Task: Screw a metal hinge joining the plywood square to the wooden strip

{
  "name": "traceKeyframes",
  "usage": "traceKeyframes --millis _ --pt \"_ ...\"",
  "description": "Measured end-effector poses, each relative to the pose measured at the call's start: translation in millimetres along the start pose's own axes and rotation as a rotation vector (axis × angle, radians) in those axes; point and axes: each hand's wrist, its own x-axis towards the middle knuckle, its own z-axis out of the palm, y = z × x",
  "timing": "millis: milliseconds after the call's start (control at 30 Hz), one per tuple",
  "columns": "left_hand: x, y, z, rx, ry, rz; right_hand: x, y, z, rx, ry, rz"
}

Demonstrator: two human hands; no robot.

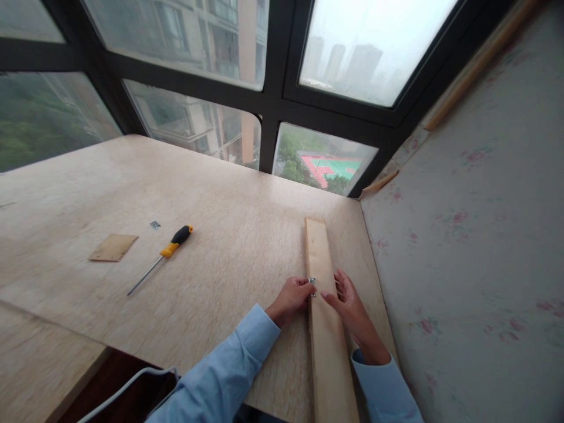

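A long pale wooden board (318, 247) lies lengthwise on the tabletop in front of me. My left hand (291, 301) is at its left edge, thumb and fingers pinching a small silvery metal hinge (312, 283) against the board's upper face. The fingertips cover part of that hinge. Across the board, my right hand (352, 308) grips the right edge, with the thumb on top and the fingers down the side. Left of the hands, a screwdriver (176, 242) with a black and yellow handle rests on the table, its shaft pointing toward the lower left.
A small thin wooden piece (113, 247) and another small metal piece (155, 225) lie on the marbled tabletop (211, 205). A floral-papered wall (467, 264) rises close on the right. Dark-framed windows border the back. A white cable (127, 385) hangs at the lower left.
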Motion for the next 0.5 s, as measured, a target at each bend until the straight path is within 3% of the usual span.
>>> traceKeyframes --millis 100,200,300,400,500 --pt "3.3 -4.8 0.8 0.017 0.040 0.016 10.4 1.2 -13.0 0.040 0.090 0.074" --pt "8.9 -10.6 0.7 0.077 0.072 0.035 20.4 4.2 -27.4 0.054 0.081 0.118" --pt "13.9 -15.7 1.2 0.127 0.092 0.048 25.5 -1.6 -33.4 -0.037 0.104 0.063" --pt "14.8 -17.3 1.9 0.121 0.096 0.057 24.1 -29.0 -19.1 -0.122 0.067 -0.069" --pt "12.4 -13.2 0.6 0.117 0.075 0.071 18.7 -76.2 21.6 -0.175 -0.108 -0.177"
